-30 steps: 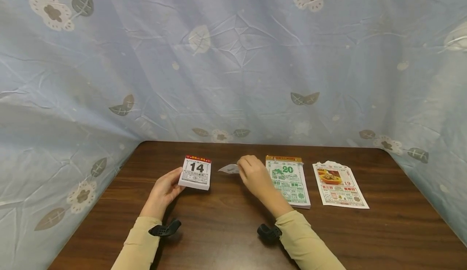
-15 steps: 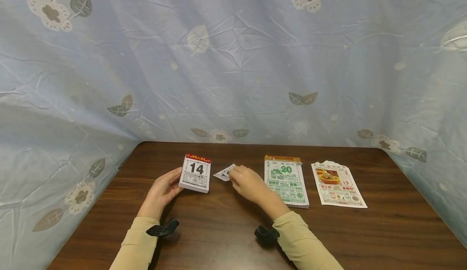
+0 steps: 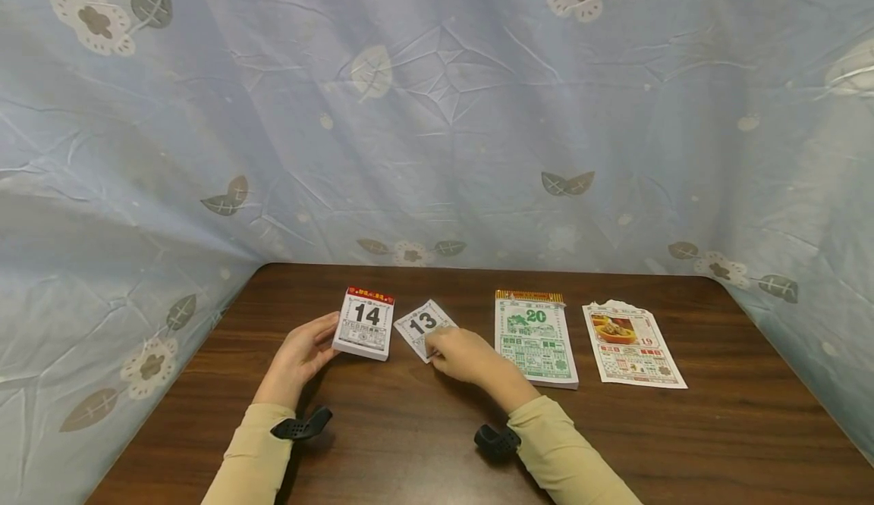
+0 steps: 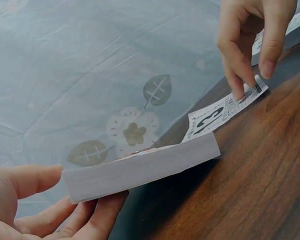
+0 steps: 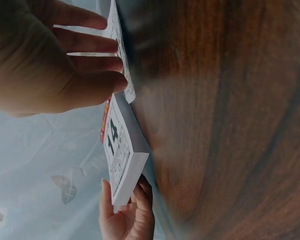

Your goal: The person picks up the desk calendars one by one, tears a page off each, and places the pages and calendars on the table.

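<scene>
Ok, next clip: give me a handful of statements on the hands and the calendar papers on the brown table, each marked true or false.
1. The left hand holds the thick white tear-off calendar block showing 14. True.
2. The right hand lies flat on the green calendar pad showing 20. False: its fingertips are on the loose white sheet printed 13.
3. The loose sheet lies between the block and the green pad. True.
4. The torn sheet with a food picture is the leftmost paper on the dark brown wooden table. False: it is the rightmost.
5. The block shows 20. False: it shows 14.
</scene>
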